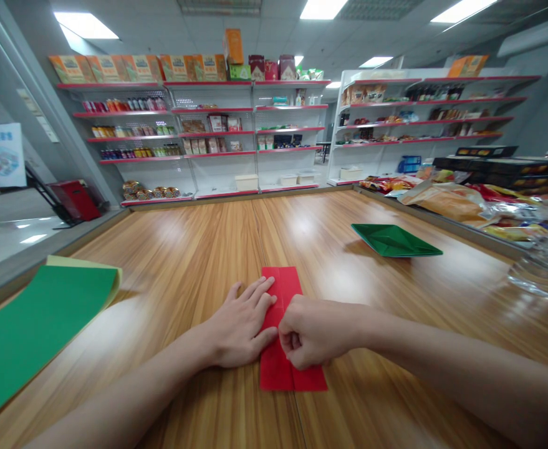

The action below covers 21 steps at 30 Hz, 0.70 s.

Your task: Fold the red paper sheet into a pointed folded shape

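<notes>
A folded strip of red paper (280, 282) lies lengthwise on the wooden table in front of me, with a crease running down it. My left hand (243, 324) rests flat on the table at the strip's left side, its fingers spread and the fingertips and thumb on the paper. Curled into a fist, my right hand (315, 330) presses on the middle of the strip. Whether its fingers grip anything is hidden. The part of the paper beneath both hands is out of sight.
Green paper sheets (44, 318) with a yellowish layer lie at the left. A folded green paper piece (395, 240) sits at the right on the table (199, 249). Further right are a clear plastic container (542, 268) and packaged snacks (446, 199). Stocked shelves (217, 156) stand behind.
</notes>
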Each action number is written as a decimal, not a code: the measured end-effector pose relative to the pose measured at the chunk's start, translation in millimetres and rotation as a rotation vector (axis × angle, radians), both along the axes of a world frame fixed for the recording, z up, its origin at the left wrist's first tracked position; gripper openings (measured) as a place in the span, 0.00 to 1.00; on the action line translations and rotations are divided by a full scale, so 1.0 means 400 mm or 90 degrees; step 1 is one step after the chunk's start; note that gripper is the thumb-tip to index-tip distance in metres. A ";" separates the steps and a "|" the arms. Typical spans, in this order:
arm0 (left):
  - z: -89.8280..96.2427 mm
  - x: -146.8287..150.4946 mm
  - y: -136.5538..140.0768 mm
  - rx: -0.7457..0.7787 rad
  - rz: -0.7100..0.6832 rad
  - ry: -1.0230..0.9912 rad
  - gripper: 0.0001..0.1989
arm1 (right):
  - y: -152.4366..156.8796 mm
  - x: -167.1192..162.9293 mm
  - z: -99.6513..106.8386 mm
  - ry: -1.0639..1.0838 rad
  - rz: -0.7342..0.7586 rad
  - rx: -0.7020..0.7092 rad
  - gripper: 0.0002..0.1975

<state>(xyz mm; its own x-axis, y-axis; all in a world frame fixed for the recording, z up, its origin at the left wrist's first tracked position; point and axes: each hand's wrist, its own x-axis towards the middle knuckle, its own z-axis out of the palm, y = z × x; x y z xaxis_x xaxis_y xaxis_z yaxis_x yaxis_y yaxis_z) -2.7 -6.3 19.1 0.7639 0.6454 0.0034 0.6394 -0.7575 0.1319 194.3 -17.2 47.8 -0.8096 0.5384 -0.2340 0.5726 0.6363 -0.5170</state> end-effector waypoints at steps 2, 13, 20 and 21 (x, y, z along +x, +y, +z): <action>0.001 0.000 0.001 -0.007 -0.004 -0.003 0.29 | -0.008 -0.008 0.008 -0.035 -0.006 -0.105 0.05; -0.016 0.009 0.006 0.036 0.014 -0.072 0.24 | -0.030 -0.030 -0.008 -0.031 -0.098 -0.292 0.04; -0.001 -0.015 0.023 -0.079 -0.084 -0.075 0.32 | -0.020 -0.029 -0.050 0.068 -0.212 -0.430 0.05; 0.005 -0.020 0.025 -0.099 -0.106 -0.063 0.36 | -0.019 -0.029 -0.052 0.072 -0.217 -0.433 0.05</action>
<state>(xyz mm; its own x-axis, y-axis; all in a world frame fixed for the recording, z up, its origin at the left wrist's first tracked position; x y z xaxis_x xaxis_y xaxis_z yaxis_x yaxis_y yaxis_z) -10.8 3.5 21.2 0.8603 0.5098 -0.0057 0.4861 -0.8169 0.3104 182.9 -24.9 26.9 -0.6634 0.5301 -0.5282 0.6000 -0.0451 -0.7988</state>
